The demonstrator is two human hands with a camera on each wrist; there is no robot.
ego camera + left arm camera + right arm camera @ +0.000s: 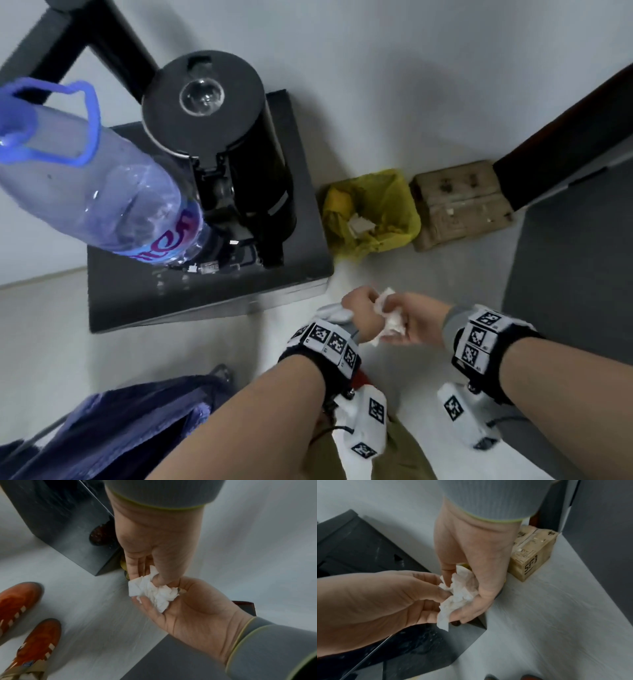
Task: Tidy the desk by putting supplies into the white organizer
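A crumpled white tissue (387,318) is caught between both of my hands, above the pale floor. My left hand (363,308) pinches one side of it with thumb and fingertips; in the left wrist view the left hand (145,577) comes down onto the tissue (152,592). My right hand (402,329) cups the tissue from the other side with curled fingers, and the right wrist view shows the right hand (455,595) wrapped round the tissue (460,592). No white organizer or desk shows in any view.
A black stand (301,219) carries a dark kettle-like dispenser (212,102) and a blue water bottle (96,188). Right of it, by the wall, sit a yellow-lined bin (370,212) and a cardboard box (459,202). Orange shoes (25,622) stand on the floor.
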